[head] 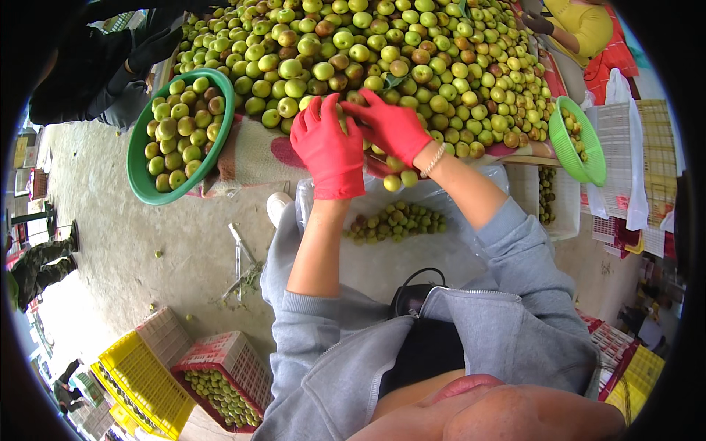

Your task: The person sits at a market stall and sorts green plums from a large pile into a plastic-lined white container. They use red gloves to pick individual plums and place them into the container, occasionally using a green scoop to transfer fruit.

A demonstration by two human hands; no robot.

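Observation:
Both my hands wear red gloves and reach to the near edge of a large heap of green and brown jujubes (430, 74). My left hand (329, 149) lies over the fruit with its fingers bent, and its palm is hidden. Beside it, my right hand (394, 125) points left, its fingertips close to the left hand's fingers. Whether either hand grips a fruit cannot be seen. Two loose jujubes (400, 180) show just below the right hand, above a container lined with clear plastic (469, 248). More jujubes (398, 222) sit in that lining.
A green basin (135, 165) of jujubes stands at the left, a light green basket (595, 160) at the right. A patterned blanket (253, 154) covers the table edge. Fruit crates (242, 353) stand at lower left. Co-workers in black (83, 71) and yellow (587, 25) flank the heap.

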